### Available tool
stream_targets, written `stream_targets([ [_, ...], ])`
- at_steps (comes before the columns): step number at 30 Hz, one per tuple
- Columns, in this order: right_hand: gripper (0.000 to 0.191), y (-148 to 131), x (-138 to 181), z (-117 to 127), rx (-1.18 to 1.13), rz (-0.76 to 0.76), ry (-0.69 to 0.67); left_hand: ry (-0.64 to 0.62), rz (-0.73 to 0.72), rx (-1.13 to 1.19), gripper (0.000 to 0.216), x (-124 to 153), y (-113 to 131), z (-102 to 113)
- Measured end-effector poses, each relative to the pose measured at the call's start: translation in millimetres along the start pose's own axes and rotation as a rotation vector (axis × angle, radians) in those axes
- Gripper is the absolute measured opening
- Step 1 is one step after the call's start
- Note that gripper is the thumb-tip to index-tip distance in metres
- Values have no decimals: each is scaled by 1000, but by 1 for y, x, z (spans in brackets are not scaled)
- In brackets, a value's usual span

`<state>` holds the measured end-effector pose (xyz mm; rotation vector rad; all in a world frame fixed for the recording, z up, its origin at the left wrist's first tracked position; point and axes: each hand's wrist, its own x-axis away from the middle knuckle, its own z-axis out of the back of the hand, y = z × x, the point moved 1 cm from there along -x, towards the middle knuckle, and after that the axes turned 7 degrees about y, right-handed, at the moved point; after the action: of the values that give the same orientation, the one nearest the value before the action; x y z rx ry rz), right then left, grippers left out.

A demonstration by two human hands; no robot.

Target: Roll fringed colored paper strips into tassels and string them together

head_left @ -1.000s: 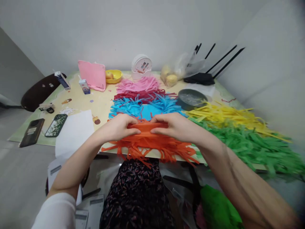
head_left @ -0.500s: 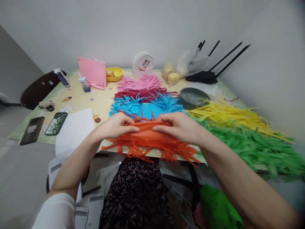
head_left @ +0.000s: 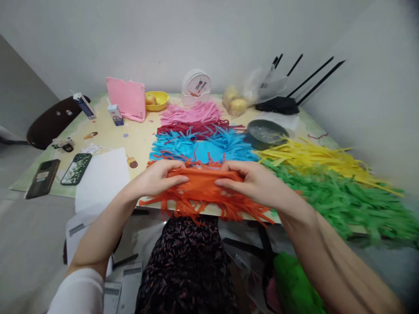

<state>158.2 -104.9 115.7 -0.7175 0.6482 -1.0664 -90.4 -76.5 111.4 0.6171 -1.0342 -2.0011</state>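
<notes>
Near the table's front edge, my left hand (head_left: 163, 176) and my right hand (head_left: 248, 179) pinch an orange fringed tissue paper (head_left: 199, 181) between thumbs and fingers. The orange band is stretched between them, and its cut strips spread below over the edge. Just beyond lies blue fringed paper (head_left: 209, 151) with a flat middle. Dark red fringed paper (head_left: 196, 127) and pink fringed paper (head_left: 193, 112) lie farther back in rows. To the right of my right hand are a green fringed paper pile (head_left: 343, 196) and yellow strips (head_left: 321, 157).
A dark bowl (head_left: 266, 133) stands right of the blue paper. White sheets (head_left: 101, 176) and two phones, one in a floral case (head_left: 77, 169), lie at left. Behind are a pink tablet case (head_left: 126, 99), drink cartons (head_left: 115, 113), a yellow fruit bowl (head_left: 162, 100) and a bagged fruit bundle (head_left: 237, 104).
Both hands have come slightly lower and nearer with the orange paper. My right hand has shifted a little to the right, so the gap between my thumbs is wider.
</notes>
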Motion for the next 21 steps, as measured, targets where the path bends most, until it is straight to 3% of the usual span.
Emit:
stream_targets([
  [6, 23, 9, 14, -16, -351, -149, 105, 126, 162, 397, 24, 10, -7, -19],
  [9, 23, 19, 19, -25, -501, -173, 187, 208, 180, 544, 27, 13, -17, -27],
  [13, 12, 30, 22, -32, -624, -144, 243, 224, 138, 707, 15, 15, -28, -34],
  [17, 12, 34, 21, -36, -710, -73, 224, 223, 66, 716, 13, 16, -30, -37],
  [21, 14, 35, 19, -36, -725, -59, 230, 268, 27, 528, 17, 17, -27, -35],
])
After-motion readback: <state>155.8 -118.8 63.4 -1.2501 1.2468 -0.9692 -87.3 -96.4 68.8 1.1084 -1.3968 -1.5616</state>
